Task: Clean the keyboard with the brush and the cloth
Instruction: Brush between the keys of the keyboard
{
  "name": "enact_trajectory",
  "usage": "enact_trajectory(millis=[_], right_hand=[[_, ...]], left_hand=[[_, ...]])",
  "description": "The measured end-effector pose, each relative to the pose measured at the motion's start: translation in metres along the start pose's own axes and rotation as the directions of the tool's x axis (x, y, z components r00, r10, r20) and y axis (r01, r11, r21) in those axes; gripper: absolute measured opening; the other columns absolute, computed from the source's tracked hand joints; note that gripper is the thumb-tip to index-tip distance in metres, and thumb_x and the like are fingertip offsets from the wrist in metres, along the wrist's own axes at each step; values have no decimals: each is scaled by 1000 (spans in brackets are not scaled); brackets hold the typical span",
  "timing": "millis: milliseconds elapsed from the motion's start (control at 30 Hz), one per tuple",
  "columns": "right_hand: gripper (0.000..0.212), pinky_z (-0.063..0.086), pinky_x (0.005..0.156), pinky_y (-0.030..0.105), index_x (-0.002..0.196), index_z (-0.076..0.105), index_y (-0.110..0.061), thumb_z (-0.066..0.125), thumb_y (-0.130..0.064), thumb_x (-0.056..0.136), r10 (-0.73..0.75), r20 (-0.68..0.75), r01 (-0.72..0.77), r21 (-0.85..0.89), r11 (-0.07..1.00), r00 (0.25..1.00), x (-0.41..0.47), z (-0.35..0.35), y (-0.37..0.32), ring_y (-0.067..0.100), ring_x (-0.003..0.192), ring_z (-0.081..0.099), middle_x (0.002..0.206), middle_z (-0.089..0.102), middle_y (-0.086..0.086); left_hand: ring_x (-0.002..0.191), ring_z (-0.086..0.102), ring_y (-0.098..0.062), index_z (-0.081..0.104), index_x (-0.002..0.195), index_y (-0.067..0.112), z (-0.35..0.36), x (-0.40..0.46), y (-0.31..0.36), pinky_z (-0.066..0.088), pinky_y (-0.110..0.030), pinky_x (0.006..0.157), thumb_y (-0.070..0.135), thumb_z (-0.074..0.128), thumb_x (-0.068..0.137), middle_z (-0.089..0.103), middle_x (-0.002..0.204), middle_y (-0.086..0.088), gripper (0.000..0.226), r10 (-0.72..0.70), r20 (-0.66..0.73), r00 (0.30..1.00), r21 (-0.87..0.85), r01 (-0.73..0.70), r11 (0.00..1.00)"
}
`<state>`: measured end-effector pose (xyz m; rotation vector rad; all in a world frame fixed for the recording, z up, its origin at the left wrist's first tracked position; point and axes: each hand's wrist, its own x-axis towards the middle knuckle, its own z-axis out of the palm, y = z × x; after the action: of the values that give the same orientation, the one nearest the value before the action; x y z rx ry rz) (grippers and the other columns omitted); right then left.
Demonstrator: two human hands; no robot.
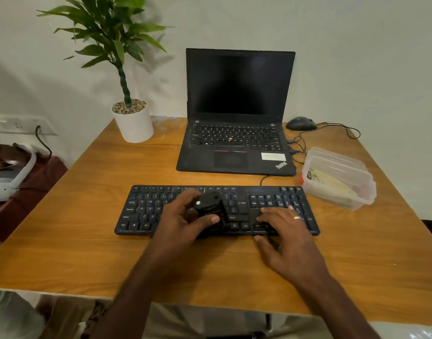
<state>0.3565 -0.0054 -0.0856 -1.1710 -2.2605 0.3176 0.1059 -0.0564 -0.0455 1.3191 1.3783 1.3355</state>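
Keyboard [141, 211] under both hands — clear tub [361, 192] of pale cloth [332, 183] alongside

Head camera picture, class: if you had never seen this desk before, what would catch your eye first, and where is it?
The two hands on the black keyboard at the desk's near middle: the left hand grips a black brush over the keys, while the right hand rests flat on the keyboard's right part. Behind stands an open laptop with a dark screen, and a potted plant at the far left.
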Motion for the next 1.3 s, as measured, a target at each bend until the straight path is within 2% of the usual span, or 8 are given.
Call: enact_trajectory(millis=[133, 333, 500, 633, 900, 1033, 1100, 1300], right_hand=[[47, 41, 114, 41, 125, 65, -23, 81, -30, 81, 61, 20, -62, 6, 998, 998, -4, -11, 12, 1, 124, 46, 130, 63, -7], [42, 43, 110, 37, 122, 65, -19, 76, -29, 83, 16, -16, -16, -6, 1000, 1000, -8, -3, 13, 6, 121, 52, 125, 65, -4], [42, 40, 110, 35, 120, 66, -18, 79, -25, 80, -8, -35, 7, -43, 999, 999, -6, -2, 13, 9, 118, 52, 121, 66, -4], [46, 40, 109, 31, 123, 63, -19, 79, -27, 80, 4, -30, -6, -51, 999, 1000, -6, -2, 12, 8, 118, 52, 122, 66, -4], [50, 50, 98, 24, 124, 59, -23, 80, -28, 80, 86, -41, -81, 115, 990, 995, -10, -7, 11, 4, 113, 54, 123, 60, -8], [50, 33, 116, 38, 118, 61, -25, 80, -42, 75, 78, -110, -77, 18, 997, 991, -11, -17, 21, -2, 124, 43, 127, 60, -8], [55, 32, 114, 38, 119, 62, -25, 82, -47, 73, 101, -106, -106, -42, 994, 989, -13, -25, 31, 0, 124, 39, 129, 59, -6], [68, 42, 99, 24, 127, 58, -25, 90, -38, 68, 224, -92, -219, 56, 974, 970, -18, -30, 37, 8, 118, 52, 129, 60, -4]], left_hand=[[97, 69, -11, 58, 100, 14, 28, 14, 0, 59, -28, 73, 8, 73, 85, 69, 102, 1, 23, 31, 43, 999, -28, -29, 999], [98, 70, -22, 56, 96, 14, 17, 11, -2, 60, -41, 79, 11, 71, 84, 70, 101, -6, 20, 43, -140, 989, -168, -67, 984], [99, 69, -18, 58, 96, 22, 17, 11, 1, 60, -35, 77, 21, 76, 80, 68, 101, 3, 25, 29, 72, 997, -5, -29, 1000], [93, 68, -12, 54, 93, 26, 55, 21, 3, 59, -27, 70, 14, 76, 84, 67, 97, 9, 27, 105, 124, 987, 56, -112, 992], [76, 68, -10, 50, 90, 17, 58, 25, 6, 54, -24, 58, 9, 75, 85, 66, 84, 6, 26, 173, -93, 980, 37, -171, 985], [88, 68, -16, 52, 89, 15, 41, 18, 6, 60, -36, 70, 10, 76, 83, 65, 92, 3, 26, 102, 85, 991, 72, -108, 992], [90, 67, -17, 52, 90, 15, 41, 19, 7, 60, -36, 71, 11, 77, 82, 64, 93, 4, 27, 87, 146, 985, 109, -104, 989], [95, 68, -7, 50, 92, 30, 80, 35, 16, 60, -29, 70, 15, 78, 83, 67, 101, 11, 32, 120, 315, 941, 124, -166, 978]])
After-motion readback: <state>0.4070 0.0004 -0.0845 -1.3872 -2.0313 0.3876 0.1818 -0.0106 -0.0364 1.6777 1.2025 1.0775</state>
